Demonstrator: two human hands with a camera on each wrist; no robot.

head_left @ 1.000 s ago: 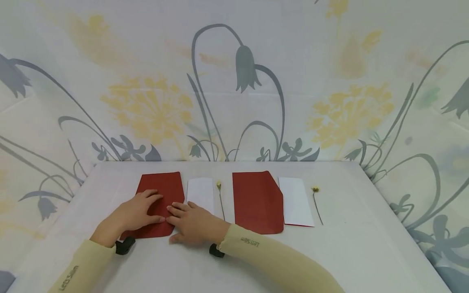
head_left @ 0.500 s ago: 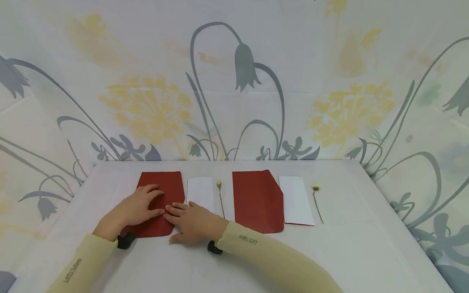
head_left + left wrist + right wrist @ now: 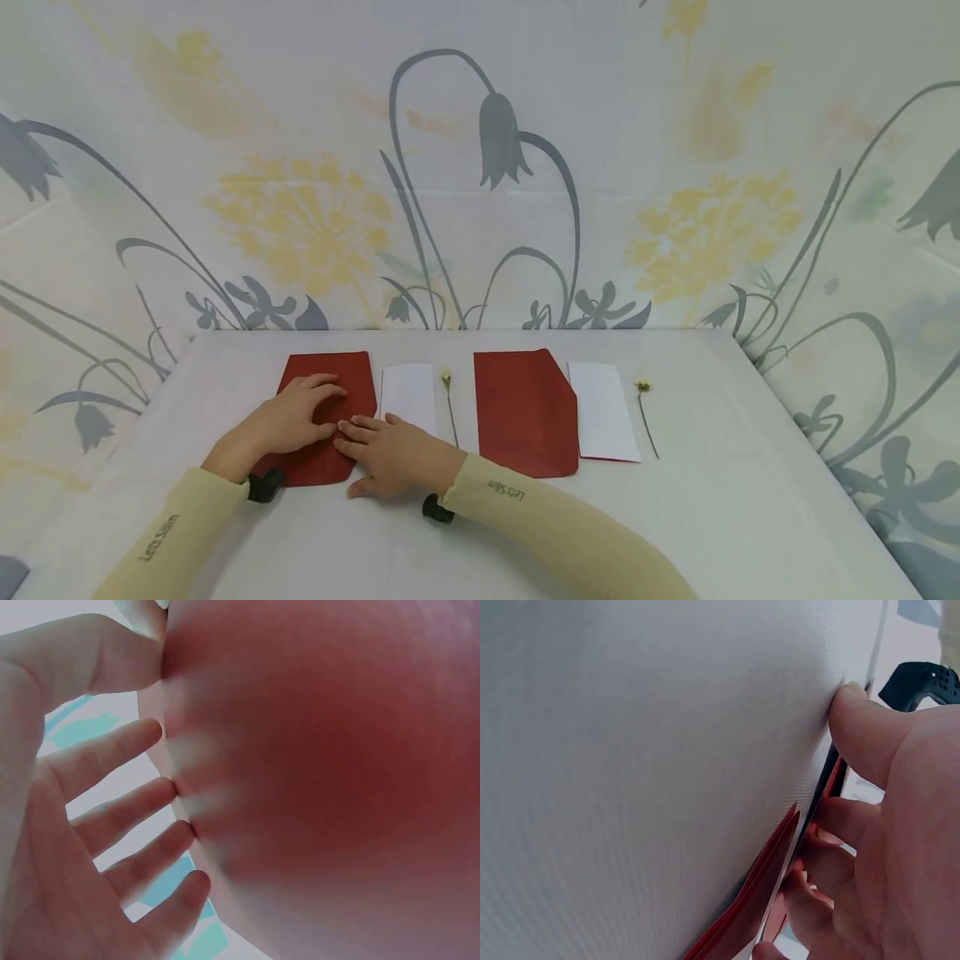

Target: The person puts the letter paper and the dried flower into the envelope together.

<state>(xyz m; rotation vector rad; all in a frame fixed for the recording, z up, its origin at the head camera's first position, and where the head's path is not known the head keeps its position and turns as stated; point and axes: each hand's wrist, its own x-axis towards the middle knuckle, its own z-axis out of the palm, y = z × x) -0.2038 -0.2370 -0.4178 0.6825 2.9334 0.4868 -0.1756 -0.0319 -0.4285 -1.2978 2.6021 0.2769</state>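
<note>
At the left of the table lies a red envelope (image 3: 341,367), flat, with both hands on it. My left hand (image 3: 288,417) rests on its middle, and in the left wrist view the spread fingertips touch the red surface (image 3: 337,765). Across the envelope's lower right edge lies my right hand (image 3: 401,457), fingers extended and thumb on the table. The right wrist view has the red paper edges (image 3: 761,896) lifted slightly apart near those fingers. A white card (image 3: 408,392) is just beyond the right hand, its lower part hidden.
A dried yellow flower (image 3: 450,408) on a thin stem lies right of the card. Farther right are a second red envelope (image 3: 525,417), another white card (image 3: 603,412) with a red lower edge, and a second dried flower (image 3: 644,387). A patterned cloth (image 3: 480,233) hangs behind the table.
My left hand has slid slightly up and to the right over the red envelope. The right hand stays almost in place, and the other things have not moved.
</note>
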